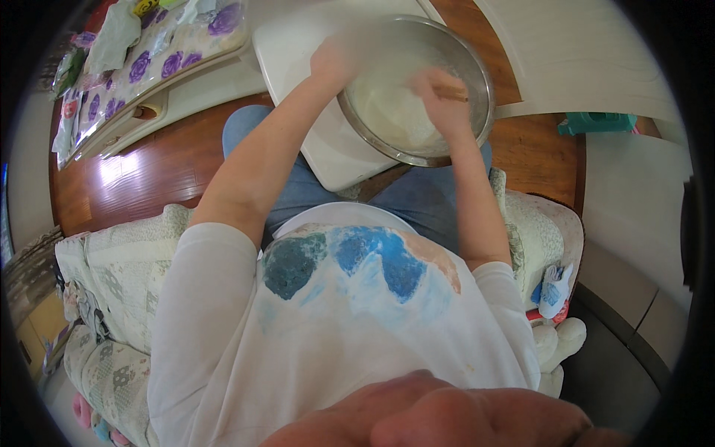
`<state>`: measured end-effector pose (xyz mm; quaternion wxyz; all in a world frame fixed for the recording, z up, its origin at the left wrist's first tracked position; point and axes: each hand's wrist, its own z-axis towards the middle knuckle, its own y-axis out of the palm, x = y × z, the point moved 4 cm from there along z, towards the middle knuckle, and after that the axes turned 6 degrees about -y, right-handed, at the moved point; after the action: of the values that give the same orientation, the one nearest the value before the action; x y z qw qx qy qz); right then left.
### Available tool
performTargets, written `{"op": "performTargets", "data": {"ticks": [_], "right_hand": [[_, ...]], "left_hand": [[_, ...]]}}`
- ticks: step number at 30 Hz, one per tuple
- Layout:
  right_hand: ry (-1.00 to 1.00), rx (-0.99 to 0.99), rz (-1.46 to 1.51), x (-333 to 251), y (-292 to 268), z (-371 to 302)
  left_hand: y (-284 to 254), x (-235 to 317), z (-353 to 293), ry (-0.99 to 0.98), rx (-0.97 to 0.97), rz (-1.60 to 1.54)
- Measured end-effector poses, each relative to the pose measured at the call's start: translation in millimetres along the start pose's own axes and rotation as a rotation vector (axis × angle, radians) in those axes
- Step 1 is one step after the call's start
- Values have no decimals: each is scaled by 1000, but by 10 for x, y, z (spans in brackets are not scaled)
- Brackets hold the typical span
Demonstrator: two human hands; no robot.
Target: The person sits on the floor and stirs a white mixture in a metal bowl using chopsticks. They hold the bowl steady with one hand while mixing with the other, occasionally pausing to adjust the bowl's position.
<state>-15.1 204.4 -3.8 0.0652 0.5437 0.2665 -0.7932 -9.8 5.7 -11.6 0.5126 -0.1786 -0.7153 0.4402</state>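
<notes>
A large metal bowl (488, 82) with a pale, whitish mixture (387, 104) inside stands on a white surface (298, 45) in front of my knees. My right hand (443, 108) is over the bowl, its fingers closed around brown wooden chopsticks (453, 91) whose lower ends are hidden. At the bowl's far left rim is my left hand (334, 61). A grey blur covers its fingers, so whether it grips the rim or something else does not show.
To the far left, a low table (160, 63) with a purple-flowered cover bears bags and packages. I sit on a sofa with a patterned cover (119, 264). A green plastic thing (596, 123) lies on the right, by the wooden floor (540, 156).
</notes>
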Motion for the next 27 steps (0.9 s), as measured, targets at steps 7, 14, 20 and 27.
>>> {"op": "performTargets", "data": {"ticks": [7, 14, 20, 27], "right_hand": [[478, -153, 149, -116, -591, -342], [246, 308, 191, 225, -550, -48], [104, -82, 79, -45, -16, -70], [432, 127, 91, -23, -806, -344]], "left_hand": [[25, -55, 3, 21, 16, -16], [17, -17, 2, 27, 15, -13], [31, -45, 21, -13, 0, 8], [57, -110, 27, -5, 13, -19]]}}
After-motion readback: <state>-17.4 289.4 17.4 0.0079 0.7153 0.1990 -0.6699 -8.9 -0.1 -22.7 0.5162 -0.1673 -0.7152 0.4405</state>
